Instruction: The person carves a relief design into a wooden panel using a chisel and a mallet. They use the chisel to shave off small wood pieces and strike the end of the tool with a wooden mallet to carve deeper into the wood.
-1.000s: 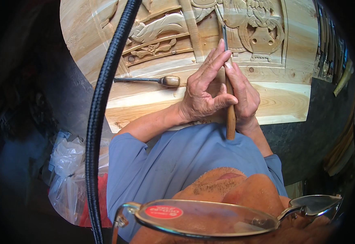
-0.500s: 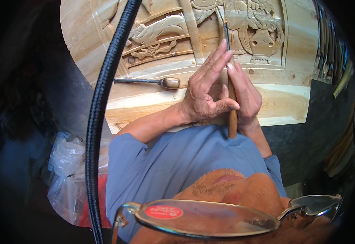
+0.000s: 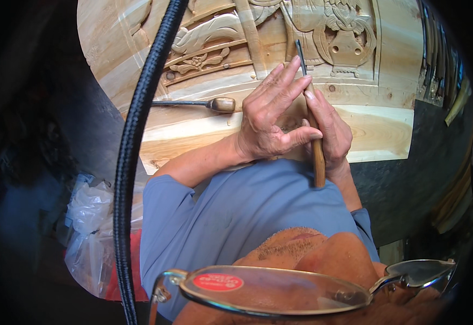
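Note:
A slim steel chisel with a long wooden handle [image 3: 318, 162] slants upward between my hands, its blade over the carved pale wooden panel [image 3: 385, 130]. My left hand [image 3: 263, 119] holds it from the left, fingers extended and pressed toward the shaft, thumb touching the handle. My right hand [image 3: 334, 130] holds the handle from the right, fingers along it, partly behind it. Left of my hands a second tool [image 3: 223, 104], with a short rounded wooden handle, lies on the panel. Raised scrolls, a flower [image 3: 197, 63] and a vase-like relief [image 3: 344, 49] are carved above.
A row of dark tools [image 3: 431, 59] stands along the panel's right edge. A black braided cable [image 3: 138, 119] crosses the left of the view. A clear plastic bag [image 3: 90, 233] on something red is at lower left. Wooden pieces [image 3: 453, 200] are at far right.
My hands and the chisel have shifted slightly rightward, and the blade's tip has come down toward me on the panel. The second tool looks little changed.

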Motion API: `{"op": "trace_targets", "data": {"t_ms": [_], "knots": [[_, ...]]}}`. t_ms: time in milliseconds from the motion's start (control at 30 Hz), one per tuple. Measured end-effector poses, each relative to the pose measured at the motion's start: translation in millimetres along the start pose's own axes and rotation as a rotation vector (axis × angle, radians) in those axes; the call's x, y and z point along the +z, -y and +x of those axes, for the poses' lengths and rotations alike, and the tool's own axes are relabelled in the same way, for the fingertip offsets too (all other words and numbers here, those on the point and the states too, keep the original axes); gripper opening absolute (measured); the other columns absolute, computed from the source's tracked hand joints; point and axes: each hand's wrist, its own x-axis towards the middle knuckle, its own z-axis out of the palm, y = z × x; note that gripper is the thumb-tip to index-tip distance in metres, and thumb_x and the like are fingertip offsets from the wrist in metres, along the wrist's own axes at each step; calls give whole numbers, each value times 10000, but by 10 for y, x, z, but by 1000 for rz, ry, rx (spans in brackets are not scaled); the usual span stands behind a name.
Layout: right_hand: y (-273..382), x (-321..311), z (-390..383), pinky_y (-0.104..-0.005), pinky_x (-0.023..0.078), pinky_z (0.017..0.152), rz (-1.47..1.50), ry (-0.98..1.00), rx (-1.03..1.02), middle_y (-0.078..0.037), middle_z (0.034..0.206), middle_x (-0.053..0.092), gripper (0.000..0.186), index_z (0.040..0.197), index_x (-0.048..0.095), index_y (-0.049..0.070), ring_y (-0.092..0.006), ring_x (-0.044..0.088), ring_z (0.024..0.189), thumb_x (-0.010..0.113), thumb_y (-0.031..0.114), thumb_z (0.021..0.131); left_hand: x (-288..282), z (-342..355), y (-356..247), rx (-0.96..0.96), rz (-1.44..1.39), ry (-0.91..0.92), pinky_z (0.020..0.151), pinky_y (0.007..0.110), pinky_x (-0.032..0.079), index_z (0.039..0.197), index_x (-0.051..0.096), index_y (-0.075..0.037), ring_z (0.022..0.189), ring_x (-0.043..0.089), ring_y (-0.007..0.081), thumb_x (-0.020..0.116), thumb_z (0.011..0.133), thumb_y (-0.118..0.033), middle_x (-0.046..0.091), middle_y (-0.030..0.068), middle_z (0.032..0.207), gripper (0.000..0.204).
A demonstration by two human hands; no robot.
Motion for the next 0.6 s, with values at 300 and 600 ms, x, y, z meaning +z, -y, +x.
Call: {"op": "trace_targets", "data": {"t_ms": [300,600], "knots": [[26,-58,106,-469,646,901,28,5,9,-228,1174,768,411,1302,690,-65,-445,760,1100,752,-11,899,-2,-1,5,11,-6,7,1215,506,417,1441,619,78,1437,562,441,864,804,-641,566,349,1511,992],[106,-128,203,-468,645,913,19,28,44,-236,1159,765,464,1297,688,-75,-452,759,1095,753,-64,837,-24,13,-7,25,-12,27,1222,527,401,1463,567,122,1451,551,429,877,720,-722,551,355,1523,1166]]}}
